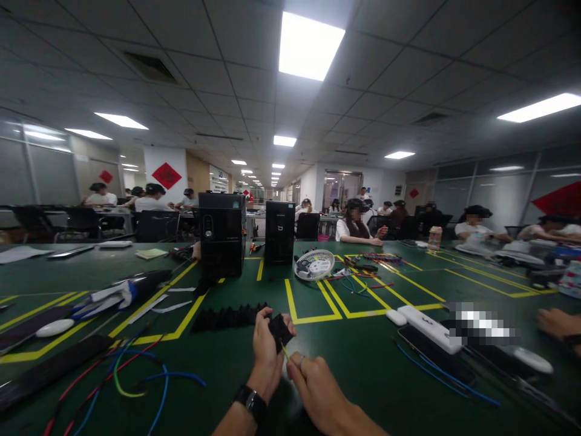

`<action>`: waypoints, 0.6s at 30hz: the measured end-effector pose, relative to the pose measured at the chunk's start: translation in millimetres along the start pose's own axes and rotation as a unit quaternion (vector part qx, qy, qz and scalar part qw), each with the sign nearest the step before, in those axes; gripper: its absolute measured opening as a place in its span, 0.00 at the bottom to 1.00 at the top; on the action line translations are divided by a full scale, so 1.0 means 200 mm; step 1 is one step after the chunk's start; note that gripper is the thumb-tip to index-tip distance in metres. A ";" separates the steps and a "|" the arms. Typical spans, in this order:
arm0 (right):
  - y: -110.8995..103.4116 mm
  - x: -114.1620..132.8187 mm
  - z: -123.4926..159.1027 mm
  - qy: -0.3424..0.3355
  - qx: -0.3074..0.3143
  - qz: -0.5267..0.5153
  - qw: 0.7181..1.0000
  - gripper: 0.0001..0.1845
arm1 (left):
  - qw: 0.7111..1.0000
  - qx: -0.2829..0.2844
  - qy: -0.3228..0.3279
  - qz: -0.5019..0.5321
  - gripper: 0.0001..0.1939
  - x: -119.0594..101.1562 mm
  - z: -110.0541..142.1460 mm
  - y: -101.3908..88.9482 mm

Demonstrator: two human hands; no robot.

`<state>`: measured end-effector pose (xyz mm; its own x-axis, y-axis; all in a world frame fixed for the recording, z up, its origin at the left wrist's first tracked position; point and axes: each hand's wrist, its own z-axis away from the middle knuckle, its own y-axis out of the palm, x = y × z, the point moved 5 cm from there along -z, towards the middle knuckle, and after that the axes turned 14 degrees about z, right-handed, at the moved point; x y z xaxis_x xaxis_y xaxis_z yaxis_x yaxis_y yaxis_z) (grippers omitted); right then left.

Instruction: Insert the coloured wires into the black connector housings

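Near the front middle of the table, my left hand (265, 348) is closed around a small black block (280, 330), with a dark band watch on that wrist. My right hand (318, 384) pinches a thin yellow-green wire (284, 351) whose far end meets the block; whether it sits inside cannot be made out. Just beyond my left hand lies a row of similar black blocks (222, 318). Loose blue, red and green wires (166, 387) are spread to the left.
Two black computer cases (221, 236) stand at the back, beside a white basket (314, 265). A wire pile (367, 263) lies right of it. A white box (429, 327) and a phone are at right, near another person's hand (560, 324). People sit beyond.
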<state>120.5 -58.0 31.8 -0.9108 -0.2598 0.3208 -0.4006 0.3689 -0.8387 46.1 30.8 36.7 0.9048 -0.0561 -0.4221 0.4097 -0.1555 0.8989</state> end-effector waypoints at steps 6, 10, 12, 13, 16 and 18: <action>0.04 0.00 -0.01 -0.008 0.004 -0.004 1.000 0.20 | 0.999 -0.039 0.014 0.012 0.13 -0.02 0.02 0.00; -0.05 -0.02 -0.03 0.006 -0.030 -0.026 0.999 0.21 | 0.997 -0.039 -0.060 0.030 0.13 0.01 0.01 0.00; -0.04 0.00 -0.02 0.010 -0.033 -0.030 0.999 0.20 | 0.998 -0.021 -0.052 0.020 0.12 0.02 0.00 0.01; -0.02 0.01 -0.01 0.014 -0.028 -0.030 0.999 0.20 | 1.000 -0.007 -0.028 0.005 0.12 0.02 -0.01 0.01; 0.07 0.03 0.00 0.017 -0.011 -0.028 0.999 0.19 | 0.997 0.032 0.045 -0.060 0.09 -0.02 -0.03 0.01; 0.08 0.02 -0.01 0.013 -0.009 -0.031 0.999 0.19 | 0.996 0.019 0.052 -0.063 0.09 -0.03 -0.03 -0.01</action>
<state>109.8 -51.9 20.3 -0.8860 -0.2605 0.3836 -0.4585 0.3685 -0.8087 40.3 38.2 38.8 0.8541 0.0689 -0.5156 0.5184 -0.1931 0.8330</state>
